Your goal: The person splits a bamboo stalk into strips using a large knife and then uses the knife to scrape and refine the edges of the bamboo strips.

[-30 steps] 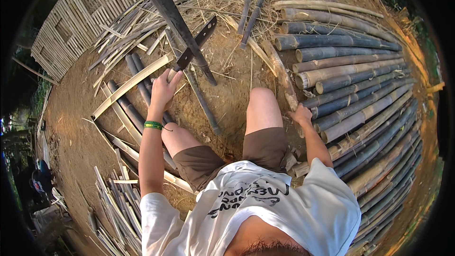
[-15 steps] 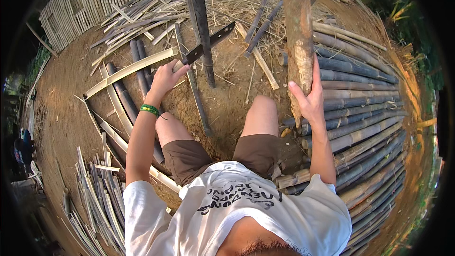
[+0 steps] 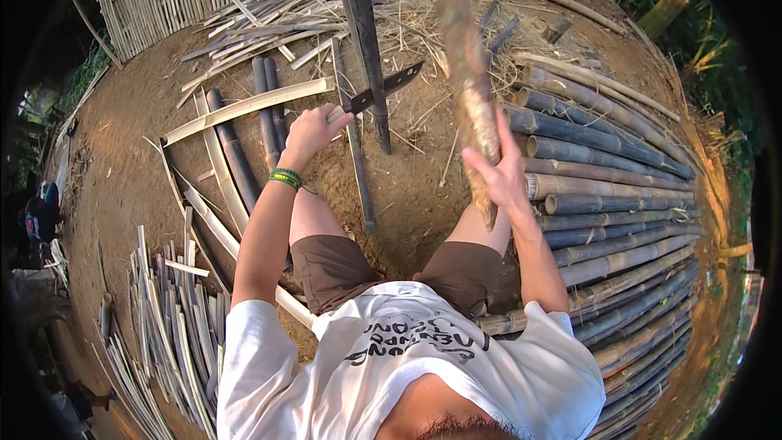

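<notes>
Stick (image 3: 468,73): mottled, pointed below; surface probably bark, though blurred. Right fingers (image 3: 508,140) grip it above the point. Left fingers (image 3: 318,132) grip the knife (image 3: 363,101) by its handle.

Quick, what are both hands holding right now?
Left hand: closed, holding the big knife.
Right hand: closed, holding the rough wooden stick.

A dark bamboo pole (image 3: 358,20) stands there, slightly tilted, lower end at the dirt. Across it sits a machete (image 3: 401,78), black, holed blade, pale handle in the left hand (image 3: 311,132). The right hand (image 3: 503,169) grips a rough, mottled wooden club (image 3: 466,57), pointed end down, top blurred.
</notes>
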`<state>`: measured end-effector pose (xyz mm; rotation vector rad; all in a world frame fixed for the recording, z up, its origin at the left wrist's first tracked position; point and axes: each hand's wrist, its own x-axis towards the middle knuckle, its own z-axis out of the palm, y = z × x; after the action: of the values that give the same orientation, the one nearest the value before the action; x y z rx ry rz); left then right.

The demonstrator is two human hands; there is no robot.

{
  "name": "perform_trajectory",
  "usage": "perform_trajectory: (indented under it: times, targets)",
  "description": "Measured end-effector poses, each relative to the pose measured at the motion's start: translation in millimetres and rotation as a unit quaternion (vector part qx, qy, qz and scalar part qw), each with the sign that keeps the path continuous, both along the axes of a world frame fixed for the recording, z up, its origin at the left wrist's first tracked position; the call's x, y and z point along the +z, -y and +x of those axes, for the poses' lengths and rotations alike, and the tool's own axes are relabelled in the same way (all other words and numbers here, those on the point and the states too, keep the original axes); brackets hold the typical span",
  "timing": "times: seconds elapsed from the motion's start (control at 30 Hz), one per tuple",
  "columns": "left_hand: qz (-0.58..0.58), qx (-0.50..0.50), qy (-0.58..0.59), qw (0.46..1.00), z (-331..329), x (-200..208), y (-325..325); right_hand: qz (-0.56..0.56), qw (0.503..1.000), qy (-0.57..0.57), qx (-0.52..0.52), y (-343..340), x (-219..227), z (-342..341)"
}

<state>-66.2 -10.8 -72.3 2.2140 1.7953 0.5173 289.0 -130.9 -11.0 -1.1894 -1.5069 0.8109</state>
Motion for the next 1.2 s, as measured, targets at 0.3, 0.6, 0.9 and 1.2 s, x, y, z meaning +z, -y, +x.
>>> perform_trajectory:
  times: [0.3,0.6,0.9,1.2]
  targets:
    - [-0.026,0.033,0.043,0.998,30,-13,11,0.078,0.994,0.046,-0.069,-9,14,-18]
    - [0.012,0.024,0.038,0.999,36,-35,1,-0.049,0.996,0.063,-0.042,-23,-2,8]
    - [-0.022,0.02,0.01,0.999,55,-35,4,-0.079,0.988,0.113,-0.074,-18,-67,-12]
    - [-0.024,0.07,0.062,0.995,68,-67,-14,-0.208,0.949,0.166,-0.17,-68,-60,62]
